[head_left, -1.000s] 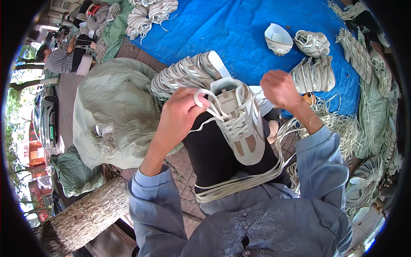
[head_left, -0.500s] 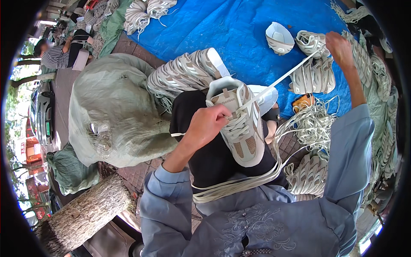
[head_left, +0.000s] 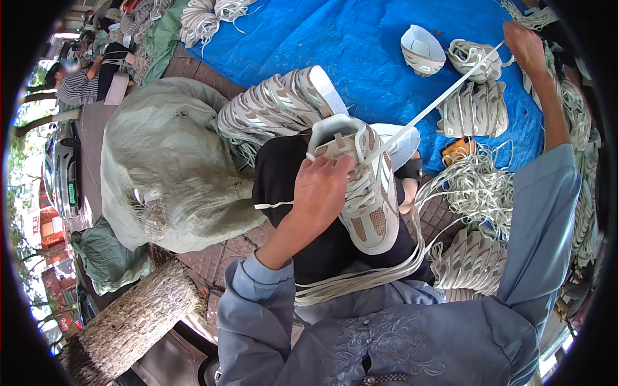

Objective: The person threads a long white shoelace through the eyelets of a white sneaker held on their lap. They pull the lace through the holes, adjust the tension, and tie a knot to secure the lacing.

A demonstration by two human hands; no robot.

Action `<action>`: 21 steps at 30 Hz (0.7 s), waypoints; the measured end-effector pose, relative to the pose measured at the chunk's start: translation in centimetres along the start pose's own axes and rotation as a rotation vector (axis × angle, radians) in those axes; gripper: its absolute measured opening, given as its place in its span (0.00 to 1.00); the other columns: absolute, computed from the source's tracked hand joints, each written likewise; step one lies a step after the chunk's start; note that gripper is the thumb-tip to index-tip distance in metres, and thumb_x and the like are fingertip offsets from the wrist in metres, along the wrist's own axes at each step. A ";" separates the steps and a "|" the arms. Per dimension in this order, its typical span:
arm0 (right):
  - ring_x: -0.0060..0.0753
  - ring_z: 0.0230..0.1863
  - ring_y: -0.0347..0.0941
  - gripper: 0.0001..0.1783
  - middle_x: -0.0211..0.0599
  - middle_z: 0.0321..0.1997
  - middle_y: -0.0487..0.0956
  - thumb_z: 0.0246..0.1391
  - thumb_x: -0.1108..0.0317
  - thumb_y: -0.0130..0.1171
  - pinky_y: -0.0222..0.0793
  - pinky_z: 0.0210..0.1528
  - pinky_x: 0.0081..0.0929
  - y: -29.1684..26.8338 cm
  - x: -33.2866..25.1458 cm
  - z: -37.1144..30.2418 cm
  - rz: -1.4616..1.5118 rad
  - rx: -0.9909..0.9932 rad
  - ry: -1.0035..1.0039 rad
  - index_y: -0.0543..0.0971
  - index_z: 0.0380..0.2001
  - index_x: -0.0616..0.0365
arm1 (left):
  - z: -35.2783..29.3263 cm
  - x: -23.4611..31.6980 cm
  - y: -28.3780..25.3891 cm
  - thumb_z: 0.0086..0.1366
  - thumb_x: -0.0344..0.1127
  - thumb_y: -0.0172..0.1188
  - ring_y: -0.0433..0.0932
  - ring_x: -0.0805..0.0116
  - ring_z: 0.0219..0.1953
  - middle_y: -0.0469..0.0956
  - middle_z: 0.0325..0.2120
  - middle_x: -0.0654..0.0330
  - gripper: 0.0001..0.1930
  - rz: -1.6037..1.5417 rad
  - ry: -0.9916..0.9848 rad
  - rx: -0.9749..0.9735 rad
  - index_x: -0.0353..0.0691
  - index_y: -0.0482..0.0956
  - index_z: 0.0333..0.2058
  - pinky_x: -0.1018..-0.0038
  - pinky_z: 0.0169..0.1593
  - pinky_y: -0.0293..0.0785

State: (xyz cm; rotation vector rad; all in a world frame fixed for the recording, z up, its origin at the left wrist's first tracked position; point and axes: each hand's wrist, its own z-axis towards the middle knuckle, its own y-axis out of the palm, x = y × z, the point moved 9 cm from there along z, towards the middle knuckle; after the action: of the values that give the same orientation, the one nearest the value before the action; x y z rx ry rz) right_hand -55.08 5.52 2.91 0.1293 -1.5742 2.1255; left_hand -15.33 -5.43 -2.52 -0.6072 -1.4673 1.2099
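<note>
A beige, white and brown shoe upper (head_left: 375, 219) rests on my black-trousered lap, its toe toward me and laces threaded partway up the front. My left hand (head_left: 320, 191) has its fingers curled on the upper at the tongue, by the top of the lacing. From there a flat white shoelace (head_left: 432, 106) runs taut up to the far right. My right hand (head_left: 524, 48), arm stretched out, is closed on that lace's far part. A bundle of loose laces (head_left: 360, 280) lies across my lap.
A blue tarp (head_left: 360, 38) spreads ahead, with stacked shoe uppers (head_left: 473, 110) and a lace heap (head_left: 479, 186) at right. More uppers (head_left: 280, 103) are nested beyond my lap. A large pale sack (head_left: 174, 167) and a log (head_left: 135, 321) stand left. Another person (head_left: 84, 83) sits far left.
My right hand has moved farther out and up to the right, drawing a longer stretch of lace from the upper. The left hand has shifted slightly right, onto the tongue.
</note>
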 end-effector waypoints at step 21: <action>0.49 0.28 0.70 0.04 0.43 0.25 0.72 0.45 0.69 0.44 0.66 0.28 0.43 5.6 2.6 -0.2 -0.166 -0.100 0.083 0.68 0.25 0.57 | -1.2 -0.2 -0.7 0.44 0.25 0.57 0.70 0.63 0.29 0.72 0.25 0.64 0.06 -0.016 0.077 0.038 0.41 0.74 0.24 0.70 0.34 0.66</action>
State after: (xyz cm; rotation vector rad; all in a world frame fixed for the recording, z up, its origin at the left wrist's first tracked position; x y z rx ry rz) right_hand -59.81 5.33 -1.15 0.1313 -1.5609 1.8984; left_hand -14.00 -5.42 -2.07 -0.6084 -1.3797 1.1870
